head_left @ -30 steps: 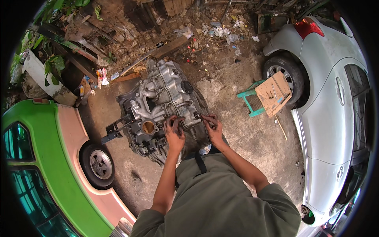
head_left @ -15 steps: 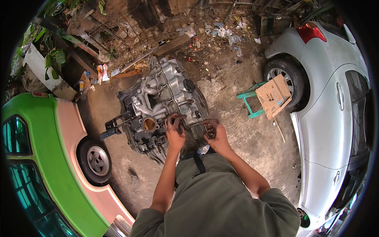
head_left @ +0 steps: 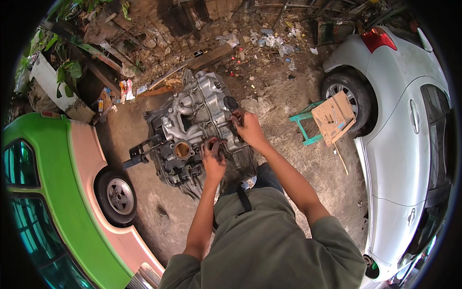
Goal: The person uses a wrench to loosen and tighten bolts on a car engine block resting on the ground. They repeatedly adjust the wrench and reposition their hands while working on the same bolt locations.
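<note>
The engine (head_left: 195,131), of grimy grey metal, sat just toward ten o'clock from the view's middle. Its cover (head_left: 211,91) ran from eleven to five o'clock, a round black cap (head_left: 230,103) between one and two. A round, tan-looking opening (head_left: 182,151) faced up toward eight; a dark bracket (head_left: 142,151) jutted between eight and nine.

Floor (head_left: 337,202): rough, stained concrete
Left side: green-and-pink car (head_left: 72,192)
Right side: silver car (head_left: 394,144), green stool (head_left: 299,116) under brown board (head_left: 331,127)
Far edge: scattered litter (head_left: 272,40), wooden plank (head_left: 211,57)
Upper left: leafy plant (head_left: 73,70)
</note>
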### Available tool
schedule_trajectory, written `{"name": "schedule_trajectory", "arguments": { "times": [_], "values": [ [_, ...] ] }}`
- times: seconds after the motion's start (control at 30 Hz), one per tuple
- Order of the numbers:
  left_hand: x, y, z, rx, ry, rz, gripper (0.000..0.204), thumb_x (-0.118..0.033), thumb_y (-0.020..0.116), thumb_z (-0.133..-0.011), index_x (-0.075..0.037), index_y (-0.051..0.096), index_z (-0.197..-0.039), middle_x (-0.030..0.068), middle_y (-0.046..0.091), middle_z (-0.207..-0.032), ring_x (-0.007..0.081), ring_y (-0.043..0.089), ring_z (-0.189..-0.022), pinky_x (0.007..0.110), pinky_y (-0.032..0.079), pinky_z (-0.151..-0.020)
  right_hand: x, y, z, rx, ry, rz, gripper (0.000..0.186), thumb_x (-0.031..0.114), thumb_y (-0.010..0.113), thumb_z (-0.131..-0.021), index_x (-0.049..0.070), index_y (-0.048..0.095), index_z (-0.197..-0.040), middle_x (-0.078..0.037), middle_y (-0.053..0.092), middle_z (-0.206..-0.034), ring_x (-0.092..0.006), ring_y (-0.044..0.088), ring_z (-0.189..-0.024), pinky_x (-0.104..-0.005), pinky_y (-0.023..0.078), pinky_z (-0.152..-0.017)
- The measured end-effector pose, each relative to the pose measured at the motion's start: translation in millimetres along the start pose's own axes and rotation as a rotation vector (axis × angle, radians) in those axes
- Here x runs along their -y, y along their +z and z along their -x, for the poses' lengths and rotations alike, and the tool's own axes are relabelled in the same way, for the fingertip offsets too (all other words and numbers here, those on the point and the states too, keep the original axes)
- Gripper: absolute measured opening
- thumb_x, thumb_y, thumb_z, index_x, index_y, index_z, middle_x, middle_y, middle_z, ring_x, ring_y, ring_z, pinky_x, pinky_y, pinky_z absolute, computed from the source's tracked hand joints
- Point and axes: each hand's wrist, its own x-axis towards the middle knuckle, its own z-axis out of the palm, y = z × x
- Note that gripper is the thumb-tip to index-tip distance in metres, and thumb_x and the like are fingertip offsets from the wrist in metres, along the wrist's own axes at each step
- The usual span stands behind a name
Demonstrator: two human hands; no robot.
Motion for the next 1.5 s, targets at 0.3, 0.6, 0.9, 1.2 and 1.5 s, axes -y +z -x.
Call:
{"name": "schedule_trajectory", "arguments": {
  "times": [0.3,0.6,0.9,1.2,1.5],
  "values": [
    [1,0,0,-0.011,0.004,0.021,0.045,0.005,0.054,-0.069,-0.012,0.069,-0.109,0.0118,0.055,-0.115,0.0326,0.052,-0.11,0.045,0.043,-0.097,-61,-9,4,-0.207,0.392,-0.241,0.026,0.023,0.068,-0.095,-0.002,0.062,-0.095,-0.01,0.063,-0.07,-0.0193,0.058,-0.06,-0.0353,0.045,-0.057],
    [-1,0,0,0.008,-0.026,0.014,0.044,0.005,0.054,-0.068,-0.013,0.069,-0.106,0.0107,0.055,-0.116,0.0322,0.051,-0.111,0.047,0.042,-0.098,-97,-30,58,-0.333,0.813,-1.032,0.025,0.017,0.07,-0.094,0.0,0.055,-0.103,-0.009,0.063,-0.077,-0.023,0.066,-0.07,-0.0338,0.055,-0.065],
    [-1,1,-1,-0.001,-0.009,0.012,0.044,0.005,0.055,-0.068,-0.013,0.069,-0.105,0.0111,0.054,-0.117,0.0328,0.051,-0.112,0.048,0.042,-0.099,-114,-59,116,-0.124,0.796,-1.132,0.014,0.007,0.071,-0.091,0.008,0.059,-0.086,-0.007,0.066,-0.088,-0.0197,0.068,-0.082,-0.0316,0.057,-0.071],
    [-3,-1,-2,-0.015,0.013,0.009,0.043,0.005,0.054,-0.068,-0.011,0.069,-0.104,0.0114,0.054,-0.116,0.0327,0.051,-0.109,0.047,0.042,-0.096,-112,-35,125,0.173,0.45,-0.589,0.027,0.011,0.062,-0.089,0.007,0.062,-0.116,-0.001,0.059,-0.084,-0.0105,0.053,-0.079,-0.0264,0.043,-0.069],
    [-2,-1,-1,-0.012,0.011,-0.007,0.042,0.007,0.053,-0.069,-0.01,0.07,-0.104,0.0114,0.054,-0.115,0.0325,0.051,-0.109,0.047,0.043,-0.094,-114,-18,119,0.076,0.307,-0.646,0.03,0.029,0.061,-0.094,0.006,0.06,-0.114,-0.001,0.056,-0.094,-0.0129,0.049,-0.089,-0.0281,0.04,-0.082]
  ]
}}
